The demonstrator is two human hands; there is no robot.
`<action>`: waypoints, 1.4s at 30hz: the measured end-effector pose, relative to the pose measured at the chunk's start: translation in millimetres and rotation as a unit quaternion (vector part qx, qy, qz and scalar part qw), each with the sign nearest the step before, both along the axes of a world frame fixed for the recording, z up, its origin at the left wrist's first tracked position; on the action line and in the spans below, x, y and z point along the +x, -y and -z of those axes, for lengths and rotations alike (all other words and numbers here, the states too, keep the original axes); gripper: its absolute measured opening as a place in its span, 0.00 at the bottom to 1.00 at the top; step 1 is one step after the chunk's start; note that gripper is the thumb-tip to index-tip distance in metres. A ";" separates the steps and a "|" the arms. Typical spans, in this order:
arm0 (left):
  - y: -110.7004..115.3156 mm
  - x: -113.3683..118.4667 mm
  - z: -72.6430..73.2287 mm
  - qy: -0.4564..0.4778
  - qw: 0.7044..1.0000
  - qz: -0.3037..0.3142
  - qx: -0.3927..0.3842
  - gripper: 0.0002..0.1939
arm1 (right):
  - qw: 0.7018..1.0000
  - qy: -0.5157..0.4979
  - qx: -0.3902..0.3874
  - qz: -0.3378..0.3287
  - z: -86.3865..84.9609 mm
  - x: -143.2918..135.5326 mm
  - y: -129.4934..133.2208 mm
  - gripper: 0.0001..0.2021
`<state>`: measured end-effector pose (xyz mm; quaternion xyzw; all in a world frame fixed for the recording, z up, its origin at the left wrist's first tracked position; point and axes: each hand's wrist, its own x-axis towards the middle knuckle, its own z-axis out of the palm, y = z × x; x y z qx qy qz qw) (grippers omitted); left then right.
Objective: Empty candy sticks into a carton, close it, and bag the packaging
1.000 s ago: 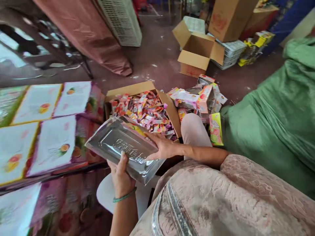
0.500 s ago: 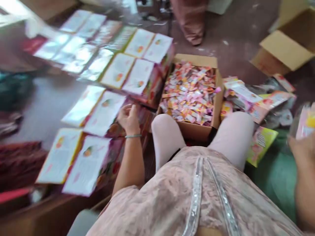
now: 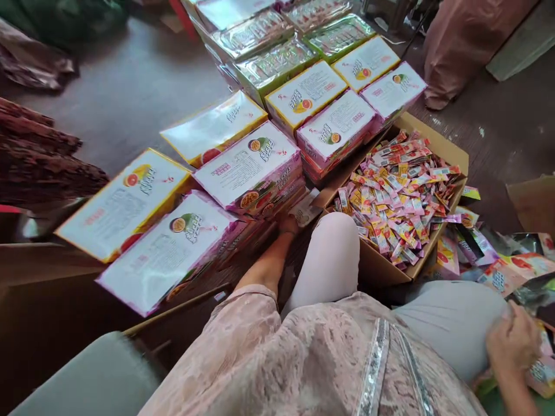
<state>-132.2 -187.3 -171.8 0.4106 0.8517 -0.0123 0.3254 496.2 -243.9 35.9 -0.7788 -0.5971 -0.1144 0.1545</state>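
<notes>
Down between the stacked boxes and my knee, my left hand (image 3: 289, 224) reaches low, touching a pale packet (image 3: 306, 208); its fingers are mostly hidden in shadow. On my right knee rests my right hand (image 3: 515, 335), fingers curled, with nothing visible in it. White-topped boxes with fruit pictures (image 3: 247, 164) stand in stacks at the left. Just beyond my knees, an open carton (image 3: 460, 155) is filled with small stick sachets (image 3: 396, 196).
Loose flattened packs (image 3: 498, 271) lie in a heap at the right. A cardboard flap (image 3: 531, 202) shows at the right edge. A pinkish sack (image 3: 463, 46) stands at the back. Near the lower left is a grey seat (image 3: 91, 381).
The view has swung left. My left hand has gone from beside the box tops down to the packet. My right hand has come onto my knee, and the packet it held is gone from it.
</notes>
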 end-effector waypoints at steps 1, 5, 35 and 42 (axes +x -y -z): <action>-3.3 -0.6 10.0 0.008 1.000 0.008 0.000 0.41 | 1.000 0.002 0.007 -0.001 -0.5 -13.5 2.9 0.41; -14.5 0.4 42.0 0.021 0.999 0.024 0.013 0.43 | 1.000 0.018 0.000 0.009 -11.8 -33.2 7.8 0.37; 48.5 15.2 15.3 0.005 0.999 -0.037 -0.013 0.49 | 0.999 0.045 -0.006 -0.020 -9.5 -56.2 -20.2 0.32; 150.5 -16.3 -32.8 0.119 0.974 -0.191 0.025 0.47 | 0.998 -0.013 0.026 -0.064 3.2 -93.6 -23.3 0.28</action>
